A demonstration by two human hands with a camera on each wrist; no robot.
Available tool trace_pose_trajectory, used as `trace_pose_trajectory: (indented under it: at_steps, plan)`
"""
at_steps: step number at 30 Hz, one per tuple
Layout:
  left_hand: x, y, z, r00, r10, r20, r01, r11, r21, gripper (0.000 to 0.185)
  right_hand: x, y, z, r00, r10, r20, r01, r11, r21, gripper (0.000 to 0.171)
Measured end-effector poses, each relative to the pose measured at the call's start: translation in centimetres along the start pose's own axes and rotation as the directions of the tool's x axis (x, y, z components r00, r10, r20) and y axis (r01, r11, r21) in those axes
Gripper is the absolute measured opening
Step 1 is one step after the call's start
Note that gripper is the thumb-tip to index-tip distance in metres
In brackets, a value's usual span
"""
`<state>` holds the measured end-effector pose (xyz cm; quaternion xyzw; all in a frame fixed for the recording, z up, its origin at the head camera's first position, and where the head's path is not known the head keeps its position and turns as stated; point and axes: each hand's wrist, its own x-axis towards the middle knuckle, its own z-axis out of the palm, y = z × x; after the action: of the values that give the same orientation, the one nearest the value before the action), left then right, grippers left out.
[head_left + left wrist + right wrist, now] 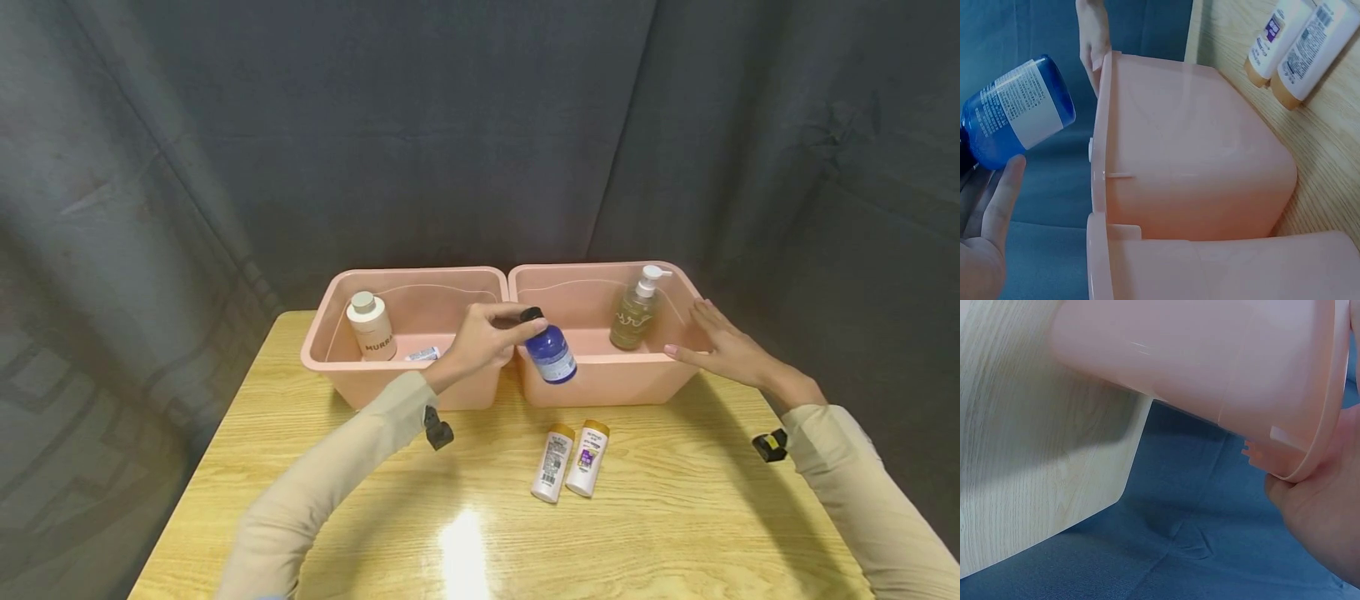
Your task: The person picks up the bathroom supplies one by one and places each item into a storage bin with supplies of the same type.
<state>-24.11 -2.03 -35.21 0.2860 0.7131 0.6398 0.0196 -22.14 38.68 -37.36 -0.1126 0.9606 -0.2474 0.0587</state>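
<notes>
Thumb and fingers of the left hand (483, 337) pinch the blue bottle (553, 360) close to its black cap (532, 314). The bottle hangs tilted, its base toward the right, at the front of the right bin (615, 382); the left wrist view shows it apart from the rim. Because the hold is high and narrow, I judge that the base can swing, so a slow movement and good height above the rim would be prudent. The right hand (727, 350) grips no bottle: its fingers are stretched, and it rests on the right end of this bin's rim, which should help to steady it.

Inside the right bin, a pump bottle (630, 325) stands near the right end. In the left bin (468, 394), just beside, there are a white bottle (372, 329) and a small white item (423, 354), which is partly hidden. Before the bins, on the table (675, 517), lie two gold-capped bottles (588, 460), near each other.
</notes>
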Motion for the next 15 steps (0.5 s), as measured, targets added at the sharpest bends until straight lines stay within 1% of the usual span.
trace_pose_trajectory:
  at_steps: [4,6,11,15]
  plan:
    - [0.4,-0.1,0.2,0.999,0.029,-0.030,-0.030,1.000,-0.007,0.034,0.0,0.0,-0.1,1.000,-0.002,-0.002,0.002,1.000,-0.007,0.101]
    - [0.6,-0.1,0.3,0.999,0.034,-0.042,-0.035,0.999,-0.030,0.034,0.0,-0.1,-0.1,1.000,-0.002,-0.002,0.002,1.000,-0.009,0.101]
    - [1.2,0.0,0.7,0.996,0.021,-0.091,-0.027,0.997,-0.067,0.033,0.1,-0.1,-0.1,1.000,0.010,0.011,-0.009,1.000,-0.003,0.102]
    - [1.8,-0.2,0.8,0.991,-0.001,-0.136,-0.010,0.997,-0.074,0.033,0.1,0.0,0.0,1.000,0.014,0.014,-0.014,1.000,0.000,0.103]
